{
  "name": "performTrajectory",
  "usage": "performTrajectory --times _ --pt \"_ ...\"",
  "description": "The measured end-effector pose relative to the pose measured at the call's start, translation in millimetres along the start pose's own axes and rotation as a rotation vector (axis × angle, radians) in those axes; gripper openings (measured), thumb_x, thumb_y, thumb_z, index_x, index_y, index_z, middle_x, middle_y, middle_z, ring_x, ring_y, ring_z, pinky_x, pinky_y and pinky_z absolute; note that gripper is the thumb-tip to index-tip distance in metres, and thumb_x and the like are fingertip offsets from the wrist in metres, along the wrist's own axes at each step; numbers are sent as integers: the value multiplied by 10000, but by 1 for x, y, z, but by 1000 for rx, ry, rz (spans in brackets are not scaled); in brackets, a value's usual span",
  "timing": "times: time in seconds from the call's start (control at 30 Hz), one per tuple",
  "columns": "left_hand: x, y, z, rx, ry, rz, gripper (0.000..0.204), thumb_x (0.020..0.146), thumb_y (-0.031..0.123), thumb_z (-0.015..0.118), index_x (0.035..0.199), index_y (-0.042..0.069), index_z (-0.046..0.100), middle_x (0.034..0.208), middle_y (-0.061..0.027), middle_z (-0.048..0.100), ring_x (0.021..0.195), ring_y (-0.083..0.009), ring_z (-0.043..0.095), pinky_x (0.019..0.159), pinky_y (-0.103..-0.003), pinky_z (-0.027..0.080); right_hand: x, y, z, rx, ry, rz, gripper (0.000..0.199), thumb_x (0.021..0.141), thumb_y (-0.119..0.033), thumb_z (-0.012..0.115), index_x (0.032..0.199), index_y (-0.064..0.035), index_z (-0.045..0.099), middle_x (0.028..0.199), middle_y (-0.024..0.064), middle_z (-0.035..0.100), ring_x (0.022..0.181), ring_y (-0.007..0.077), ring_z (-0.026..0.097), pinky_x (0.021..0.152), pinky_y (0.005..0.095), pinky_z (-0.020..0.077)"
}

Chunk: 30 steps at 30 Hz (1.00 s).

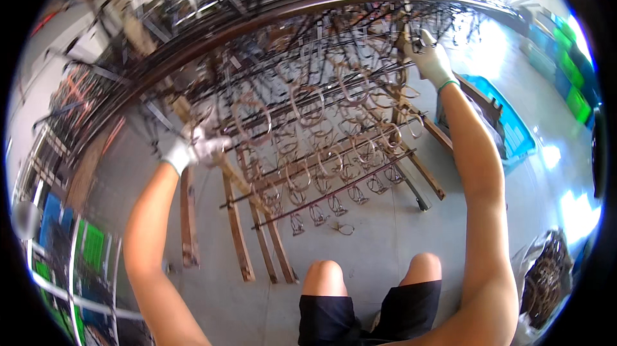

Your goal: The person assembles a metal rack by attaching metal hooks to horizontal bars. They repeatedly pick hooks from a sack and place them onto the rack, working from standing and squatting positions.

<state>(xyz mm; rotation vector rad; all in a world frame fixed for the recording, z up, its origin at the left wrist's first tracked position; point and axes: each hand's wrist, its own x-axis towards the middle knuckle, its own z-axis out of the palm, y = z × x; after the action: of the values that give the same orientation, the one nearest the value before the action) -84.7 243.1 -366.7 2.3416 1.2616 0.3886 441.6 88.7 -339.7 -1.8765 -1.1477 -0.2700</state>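
Observation:
My left hand (204, 146), in a whitish glove, is closed at the left end of a dark rod (305, 108). Its fingertips are slightly blurred. My right hand (432, 62), gloved the same way, is closed near the rod's other end, beside a wooden upright (398, 79). Thin metal hoops hang from the rod in a row, one of them a brownish hoop (252, 122). Below, more rods with hoops rest across a slanted wooden rack (276, 249). The lowest is a reddish rod (334, 195) with small wire pieces hanging from it. What my right fingertips touch is partly hidden.
A long dark metal beam (257, 22) crosses above the rack, crowded with rods and wire parts. At the right stands a blue plastic crate (517, 128). A bag of wire pieces (546, 275) sits at the lower right. One loose hoop (344, 228) lies on the floor.

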Motion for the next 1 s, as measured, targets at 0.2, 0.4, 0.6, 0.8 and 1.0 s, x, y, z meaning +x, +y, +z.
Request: performTrajectory --times 0.2,0.4,0.6,0.8,1.0 --pt "9 -7 22 -416 26 441 281 898 91 689 1153 16 600 928 -16 678 820 -95 617 709 -268 502 -25 10 18 330 208 -116 408 828 -266 668 1142 -10 622 967 179 688 893 279 667 823 349 502" --pt "-4 5 29 -57 260 484 179 867 33 690 1031 -14 635 924 -89 705 840 -151 664 767 -298 545 -15 45 0 986 313 145 284 899 -161 563 1122 -2 639 883 79 648 798 150 646 753 303 527" --pt "-7 13 31 45 340 499 216 847 28 699 1054 -9 649 954 -131 718 849 -200 700 762 -310 555 -78 -16 26 101 447 -178 255 863 -265 650 1022 -67 670 930 166 701 836 330 688 758 396 534" --pt "-3 3 32 102 366 502 202 843 96 711 1017 9 657 894 -133 712 759 -236 694 702 -332 556 -92 -58 55 -11 356 -144 453 782 -233 689 1204 -81 625 1051 126 698 1075 321 601 950 397 454" --pt "-9 11 30 155 342 448 193 850 108 703 1018 22 668 922 -127 712 811 -249 696 732 -334 546 -106 -39 31 160 630 -256 315 816 -210 661 1103 -81 646 869 84 693 805 253 655 973 423 380"
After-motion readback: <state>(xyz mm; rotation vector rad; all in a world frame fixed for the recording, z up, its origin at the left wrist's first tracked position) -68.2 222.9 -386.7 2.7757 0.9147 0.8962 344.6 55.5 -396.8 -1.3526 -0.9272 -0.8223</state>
